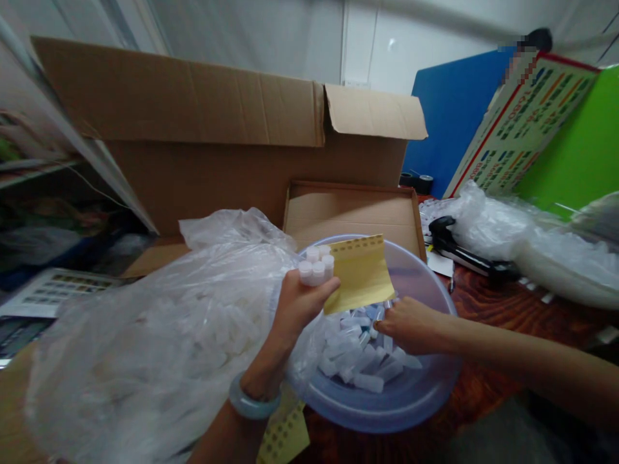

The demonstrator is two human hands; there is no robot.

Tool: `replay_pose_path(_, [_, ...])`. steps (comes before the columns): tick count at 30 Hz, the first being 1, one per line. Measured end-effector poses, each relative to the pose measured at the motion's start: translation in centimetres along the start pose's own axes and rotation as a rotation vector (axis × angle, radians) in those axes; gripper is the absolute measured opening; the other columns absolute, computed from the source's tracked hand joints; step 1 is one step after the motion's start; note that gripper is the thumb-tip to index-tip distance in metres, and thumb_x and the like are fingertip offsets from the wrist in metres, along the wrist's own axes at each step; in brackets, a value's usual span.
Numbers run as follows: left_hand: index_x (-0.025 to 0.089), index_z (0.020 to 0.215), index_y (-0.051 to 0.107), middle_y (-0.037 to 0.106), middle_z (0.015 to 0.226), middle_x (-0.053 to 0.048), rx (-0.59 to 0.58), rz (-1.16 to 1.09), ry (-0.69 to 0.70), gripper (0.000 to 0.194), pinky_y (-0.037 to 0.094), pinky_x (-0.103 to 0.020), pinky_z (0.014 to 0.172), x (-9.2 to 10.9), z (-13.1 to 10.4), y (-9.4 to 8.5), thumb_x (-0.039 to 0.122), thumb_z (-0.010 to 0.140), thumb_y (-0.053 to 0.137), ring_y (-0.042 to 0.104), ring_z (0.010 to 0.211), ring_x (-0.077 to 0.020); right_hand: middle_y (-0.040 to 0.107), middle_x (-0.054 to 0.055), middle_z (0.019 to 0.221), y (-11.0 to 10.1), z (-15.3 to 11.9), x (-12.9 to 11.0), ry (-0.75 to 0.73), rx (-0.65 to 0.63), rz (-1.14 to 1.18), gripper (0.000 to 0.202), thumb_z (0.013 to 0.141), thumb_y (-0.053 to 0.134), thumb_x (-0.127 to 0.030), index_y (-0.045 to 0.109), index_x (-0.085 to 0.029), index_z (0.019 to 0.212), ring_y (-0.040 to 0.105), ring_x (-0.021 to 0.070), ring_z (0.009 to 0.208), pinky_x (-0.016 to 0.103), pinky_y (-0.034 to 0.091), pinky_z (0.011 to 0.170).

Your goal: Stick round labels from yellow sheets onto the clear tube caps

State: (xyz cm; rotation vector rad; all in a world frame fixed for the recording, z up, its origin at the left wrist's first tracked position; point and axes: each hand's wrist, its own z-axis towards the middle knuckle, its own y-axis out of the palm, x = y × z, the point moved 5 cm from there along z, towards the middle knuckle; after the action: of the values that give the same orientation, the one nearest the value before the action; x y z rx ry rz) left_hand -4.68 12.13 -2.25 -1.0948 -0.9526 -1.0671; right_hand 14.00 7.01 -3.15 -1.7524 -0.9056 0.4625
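Left fingers (327,289) clasp white tubes (318,267), their tops protruding above.

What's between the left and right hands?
Head view: a yellow sheet between the left hand and right hand, with loose tubes in the basin showing below it.

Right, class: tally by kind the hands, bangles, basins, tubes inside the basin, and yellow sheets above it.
Hands (left, right): 2
Bangle: 1
Basin: 1
Yellow sheet: 1
Total: 5, leaving out the tubes, too jumbled to count
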Motion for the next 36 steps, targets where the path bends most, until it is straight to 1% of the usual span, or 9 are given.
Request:
replay_pose_path(5, [0.012,0.078,0.073,0.072,0.077,-0.006,-0.009,-0.016,-0.035,0.03,0.052,-0.027,0.063,0.3,0.1,0.0,0.038,0.062,0.073,0.067,0.074,-0.0211,0.071,0.018,0.081,2.8,3.2,-0.4,-0.144,-0.029,-0.005,0.021,0.08,0.053,0.0,0.071,-0.008,0.087,0.07,0.0276,0.08,0.031,0.044,0.062])
replay_pose_path(7, [0.012,0.079,0.074,0.073,0.078,-0.007,-0.012,-0.02,-0.044,0.031,0.051,-0.026,0.062,0.4,0.1,0.0,0.037,0.061,0.073,0.067,0.073,-0.0212,0.072,0.017,0.081,2.1,3.2,-0.6,-0.206,-0.011,0.02,0.014,0.077,0.059,-0.001,0.07,-0.009,0.08,0.069,0.0264,0.08,0.031,0.044,0.065])
replay_pose_path(10, [0.012,0.08,0.074,0.074,0.078,-0.007,-0.029,-0.038,-0.044,0.031,0.052,-0.025,0.062,0.3,0.1,0.2,0.036,0.062,0.074,0.068,0.073,-0.0208,0.072,0.008,0.077,-0.7,1.6,-0.9,-0.264,0.045,0.104,0.015,0.076,0.071,-0.019,0.069,-0.013,0.089,0.067,0.0204,0.072,0.026,0.043,0.061])
replay_pose_path(13, [0.013,0.082,0.075,0.075,0.08,-0.006,-0.068,-0.072,-0.046,0.029,0.053,-0.025,0.064,0.1,0.1,0.4,0.035,0.063,0.074,0.069,0.074,-0.0206,0.068,0.0,0.073,-4.7,-0.2,-0.3,-0.17,0.301,0.512,0.026,0.086,0.063,-0.034,0.064,-0.015,0.103,0.058,0.0087,0.055,0.018,0.038,0.051])
replay_pose_path(17, [0.013,0.088,0.075,0.076,0.088,-0.006,-0.13,-0.121,-0.057,0.03,0.056,-0.028,0.07,0.5,-0.2,0.8,0.033,0.066,0.074,0.071,0.079,-0.0221,0.066,0.001,0.072,-7.1,-1.0,2.2,0.144,0.734,0.949,0.016,0.084,0.063,-0.022,0.067,-0.013,0.096,0.051,0.0072,0.053,0.018,0.033,0.049])
replay_pose_path(22, [0.012,0.097,0.073,0.076,0.096,-0.009,-0.216,-0.163,-0.037,0.036,0.057,-0.032,0.075,1.8,-0.8,1.0,0.036,0.07,0.071,0.072,0.085,-0.0238,0.065,0.003,0.072,-6.9,1.8,2.2,0.09,0.742,1.072,0.022,0.092,0.054,-0.029,0.065,-0.012,0.083,0.057,0.0107,0.063,0.02,0.041,0.056])
replay_pose_path(30, [0.011,0.09,0.073,0.075,0.086,-0.008,-0.241,-0.07,0.036,0.03,0.055,-0.027,0.07,2.3,-0.9,1.2,0.034,0.07,0.067,0.07,0.079,-0.0214,0.07,0.007,0.097,-7.0,3.0,1.2,0.021,0.847,1.109,0.023,0.095,0.048,-0.028,0.066,-0.014,0.102,0.064,0.0159,0.092,0.028,0.047,0.084])
replay_pose_path(33, [0.012,0.083,0.072,0.073,0.081,-0.007,-0.184,0.027,0.078,0.028,0.053,-0.026,0.068,2.1,-0.6,0.8,0.037,0.072,0.066,0.068,0.075,-0.0198,0.069,0.006,0.085,-6.7,2.2,1.2,0.073,0.895,1.07,0.03,0.092,0.053,-0.031,0.064,-0.013,0.114,0.063,0.0156,0.077,0.028,0.047,0.074])
replay_pose_path(36, [0.011,0.074,0.068,0.069,0.07,-0.006,-0.102,0.155,0.106,0.026,0.05,-0.025,0.059,2.0,-0.5,0.2,0.038,0.073,0.066,0.064,0.065,-0.0184,0.059,0.001,0.069,-6.8,0.3,1.6,0.114,1.026,1.131,0.032,0.087,0.058,-0.031,0.062,-0.014,0.114,0.048,0.0102,0.054,0.024,0.039,0.053])
